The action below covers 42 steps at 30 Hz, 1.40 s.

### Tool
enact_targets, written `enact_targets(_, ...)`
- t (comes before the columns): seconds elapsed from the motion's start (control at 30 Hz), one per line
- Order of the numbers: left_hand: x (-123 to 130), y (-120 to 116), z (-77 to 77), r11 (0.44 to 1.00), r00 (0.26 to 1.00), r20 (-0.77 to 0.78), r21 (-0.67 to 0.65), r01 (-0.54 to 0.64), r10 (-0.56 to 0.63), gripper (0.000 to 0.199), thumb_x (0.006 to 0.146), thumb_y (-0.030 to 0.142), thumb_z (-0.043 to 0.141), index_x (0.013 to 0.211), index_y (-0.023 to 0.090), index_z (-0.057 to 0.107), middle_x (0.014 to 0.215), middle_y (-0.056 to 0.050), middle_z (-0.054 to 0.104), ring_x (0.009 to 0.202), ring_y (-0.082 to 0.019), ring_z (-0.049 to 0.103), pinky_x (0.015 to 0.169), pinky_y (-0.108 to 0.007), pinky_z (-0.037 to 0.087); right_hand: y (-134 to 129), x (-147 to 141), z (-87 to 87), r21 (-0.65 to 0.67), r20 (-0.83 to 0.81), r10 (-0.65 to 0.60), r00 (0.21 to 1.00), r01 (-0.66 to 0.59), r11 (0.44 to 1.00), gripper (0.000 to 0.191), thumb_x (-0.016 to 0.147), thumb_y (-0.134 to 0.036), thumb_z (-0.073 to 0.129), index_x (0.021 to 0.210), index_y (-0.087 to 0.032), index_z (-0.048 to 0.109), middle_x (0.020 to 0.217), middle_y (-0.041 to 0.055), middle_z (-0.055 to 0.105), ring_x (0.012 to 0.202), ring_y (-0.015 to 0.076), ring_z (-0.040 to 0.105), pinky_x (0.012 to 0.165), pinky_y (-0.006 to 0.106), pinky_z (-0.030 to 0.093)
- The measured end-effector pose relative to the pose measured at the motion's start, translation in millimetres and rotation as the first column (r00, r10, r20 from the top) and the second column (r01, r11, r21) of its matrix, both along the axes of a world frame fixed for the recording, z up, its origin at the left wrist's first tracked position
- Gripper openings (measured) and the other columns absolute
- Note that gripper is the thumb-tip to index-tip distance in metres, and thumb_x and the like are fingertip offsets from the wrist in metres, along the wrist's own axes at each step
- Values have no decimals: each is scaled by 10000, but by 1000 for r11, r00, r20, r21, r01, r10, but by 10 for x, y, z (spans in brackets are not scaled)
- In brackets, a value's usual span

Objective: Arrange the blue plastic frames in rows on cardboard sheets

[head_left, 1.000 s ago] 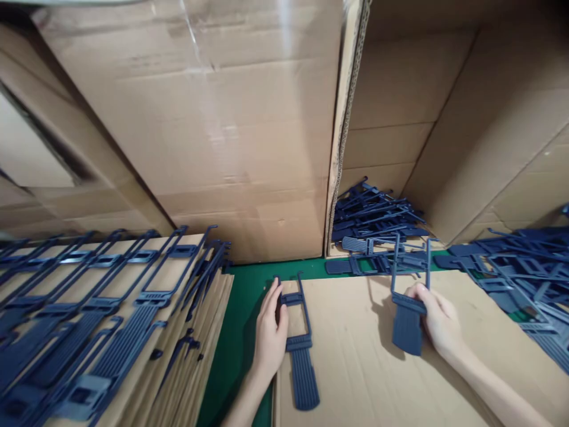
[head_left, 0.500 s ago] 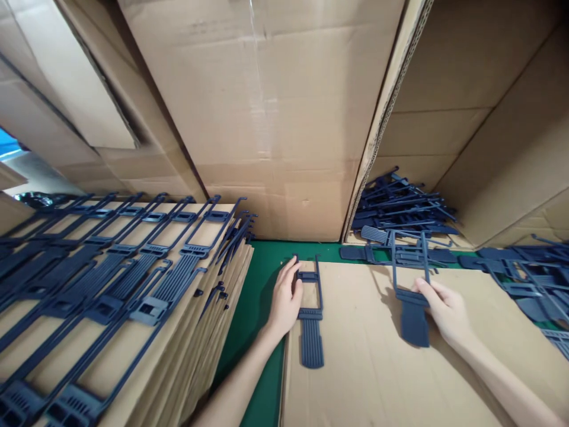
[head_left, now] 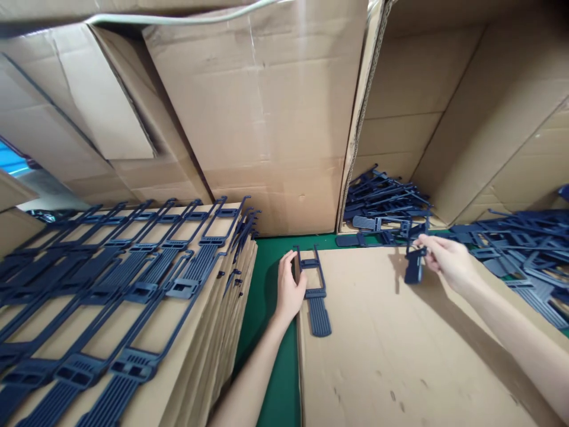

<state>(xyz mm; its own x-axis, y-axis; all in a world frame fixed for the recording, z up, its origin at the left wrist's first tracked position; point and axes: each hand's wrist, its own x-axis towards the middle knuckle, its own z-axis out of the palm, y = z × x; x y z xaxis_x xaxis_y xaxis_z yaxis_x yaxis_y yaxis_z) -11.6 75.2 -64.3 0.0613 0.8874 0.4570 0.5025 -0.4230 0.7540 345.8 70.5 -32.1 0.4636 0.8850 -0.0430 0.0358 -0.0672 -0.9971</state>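
Held part [head_left: 414, 270]: dark blue plastic, smooth tab hanging down, thin rods up, tilted, over the board's far side. Right hand [head_left: 451, 262] pinches it between thumb and fingers. Flat part [head_left: 316, 293]: same blue, matte; open rectangular frame, hooked rod ends, slotted crossbar, ribbed tab with rounded end. Lies at board's left edge. Left hand [head_left: 290, 290] beside its frame, fingers close together, thumb apart; can't tell if it grips. Board [head_left: 391, 350]: tan cardboard, flat, faint scuffs. Green table [head_left: 276, 397] left of it, smooth. Left, cardboard stack [head_left: 217, 350], layered edges, rows of similar parts on top. Tangled pile [head_left: 384, 198] inside carton [head_left: 402, 89], creased walls; another heap [head_left: 531, 249] far right.
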Motion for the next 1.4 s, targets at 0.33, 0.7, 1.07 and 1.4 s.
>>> enact_targets(0.33, 10, -294, 48, 997, 994, -88, -1, -71, 71, 397, 799, 87, 498, 1187, 167, 472, 1119, -113, 506, 1128, -259, 455, 988, -456, 365, 374, -440, 311, -14, 56, 145, 988, -144, 989, 234, 801, -302, 647, 965, -155, 569, 955, 152, 690, 718, 218, 680, 500, 280, 542)
enact_targets(0.7, -7, -299, 108, 995, 996, 39, -58, -81, 83, 385, 837, 131, 513, 1212, 167, 436, 807, -22, 590, 778, -168, 582, 749, -295, 470, -189, -1771, 63, 55, 558, 503, 661, -634, 772, 201, 812, -391, 608, 781, -206, 681, 776, 44, 689, 716, 211, 615, 692, 329, 467)
enact_targets(1.07, 109, -508, 286, 954, 946, -195, 102, 281, -257, 417, 919, 203, 429, 1329, 215, 357, 1255, -92, 548, 1200, -216, 484, 1026, -401, 376, -389, -1755, -62, 103, 714, 292, 637, -508, 855, 464, 950, -436, 366, 621, -187, 579, 639, 35, 606, 609, 173, 550, 610, 286, 389)
enact_targets(1.4, 42, -279, 28, 998, 986, -157, 31, 61, -55, 463, 828, 183, 520, 1279, 144, 424, 1313, -160, 468, 1282, -272, 406, 1069, -463, 334, -331, -1701, -175, 106, 815, 229, 532, -525, 844, 400, 880, -343, 488, 510, -207, 426, 505, 3, 510, 537, 162, 466, 590, 302, 328)
